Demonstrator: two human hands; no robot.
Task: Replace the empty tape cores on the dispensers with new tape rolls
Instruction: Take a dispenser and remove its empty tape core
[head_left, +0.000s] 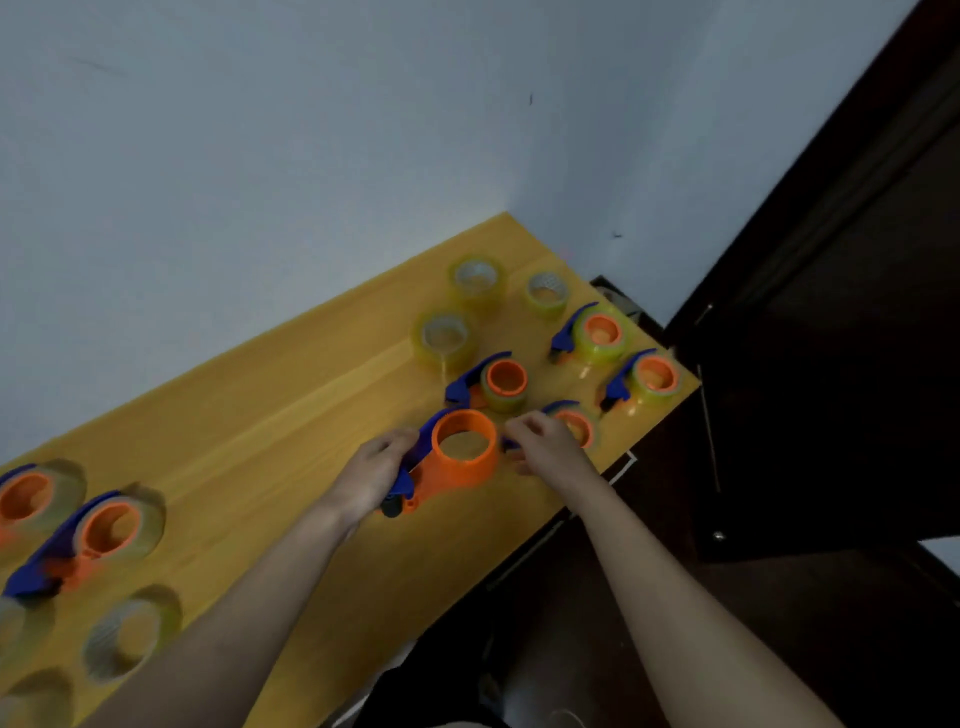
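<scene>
My left hand (375, 467) grips the blue handle of an orange-and-blue tape dispenser (457, 457) held just above the yellow table (270, 415). Its orange drum is bare, with no roll on it. My right hand (545, 441) hovers beside the drum's right side, fingers loosely curled and holding nothing. Behind that hand sits another dispenser (576, 423), partly hidden. Three loose tape rolls (445, 338) (477, 280) (546, 293) stand at the far end. Dispensers carrying rolls (498, 384) (597, 335) (649, 379) lie near them.
At the left are two more dispensers with rolls (111, 530) (23, 496) and loose rolls (132, 636) (36, 696). A pale wall runs behind the table. A dark door (841, 312) stands at the right. The table's near edge (519, 540) runs diagonally.
</scene>
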